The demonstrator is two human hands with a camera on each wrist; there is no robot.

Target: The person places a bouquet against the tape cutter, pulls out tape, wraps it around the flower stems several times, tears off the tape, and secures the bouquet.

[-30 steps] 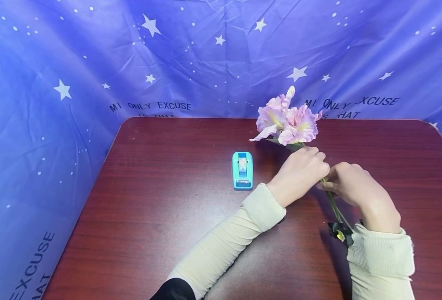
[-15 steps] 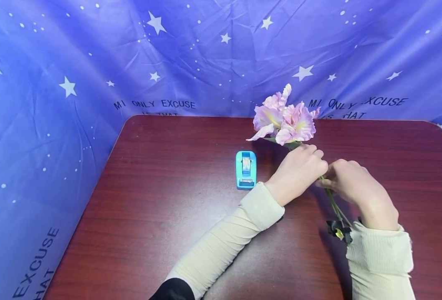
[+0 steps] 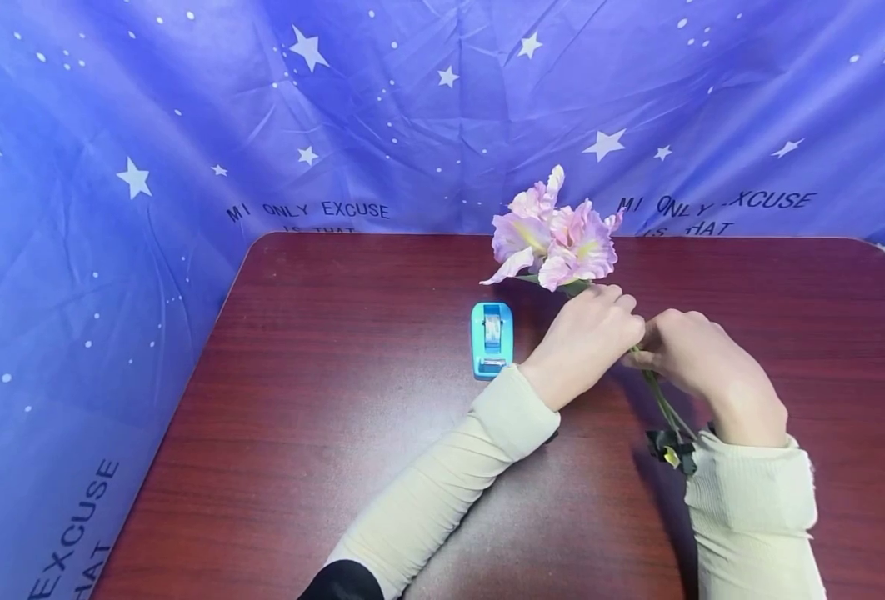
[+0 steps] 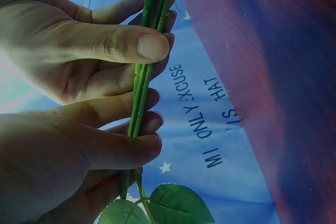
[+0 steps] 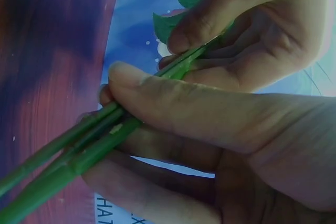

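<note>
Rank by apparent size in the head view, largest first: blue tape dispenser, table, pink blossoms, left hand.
1. Table
2. Pink blossoms and left hand: too alike in size to separate
3. Blue tape dispenser

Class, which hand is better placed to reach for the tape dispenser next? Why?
Probably the left hand: it is nearer the blue tape dispenser, and the farther right hand also grips the flower stems.
</note>
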